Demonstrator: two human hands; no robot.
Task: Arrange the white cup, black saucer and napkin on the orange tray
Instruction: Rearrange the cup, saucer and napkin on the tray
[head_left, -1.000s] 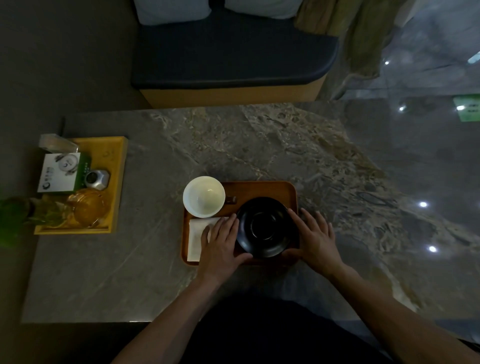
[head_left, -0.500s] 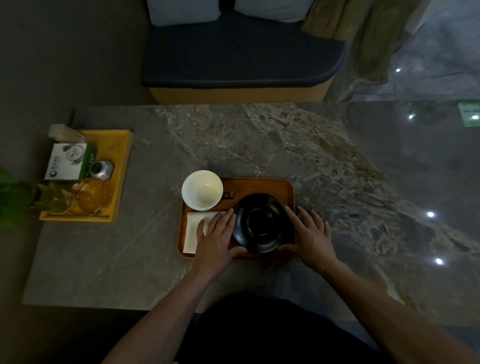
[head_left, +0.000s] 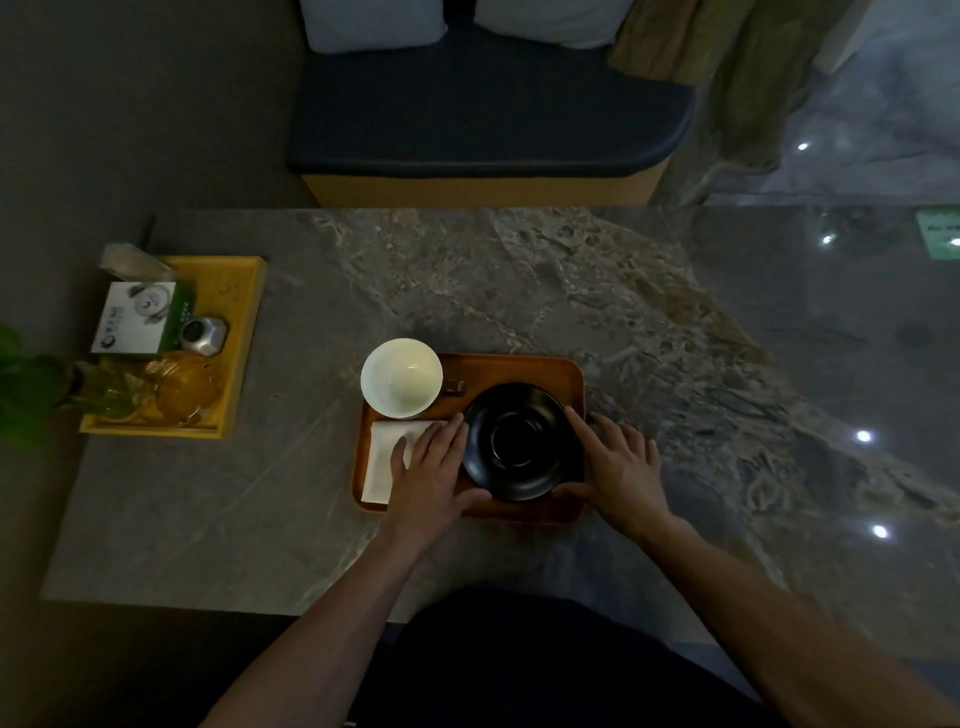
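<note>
The orange tray (head_left: 511, 368) lies on the marble table in front of me. A white cup (head_left: 401, 376) stands at its back left corner. The black saucer (head_left: 517, 441) sits on the tray's right half. A folded white napkin (head_left: 385, 457) lies at the front left, partly under my left hand (head_left: 434, 473). Both hands cup the saucer's rim: my left hand touches its left edge with fingers spread, and my right hand (head_left: 618, 467) touches its right edge, thumb along the front.
A yellow tray (head_left: 244, 322) at the table's left edge carries a white and green box, a small metal pot, a glass teapot and glasses. A green plant (head_left: 21, 384) sits at far left. A dark bench (head_left: 488, 124) stands beyond the table.
My hands and the saucer keep the same places on the tray. The view has only shifted slightly as my head moved.
</note>
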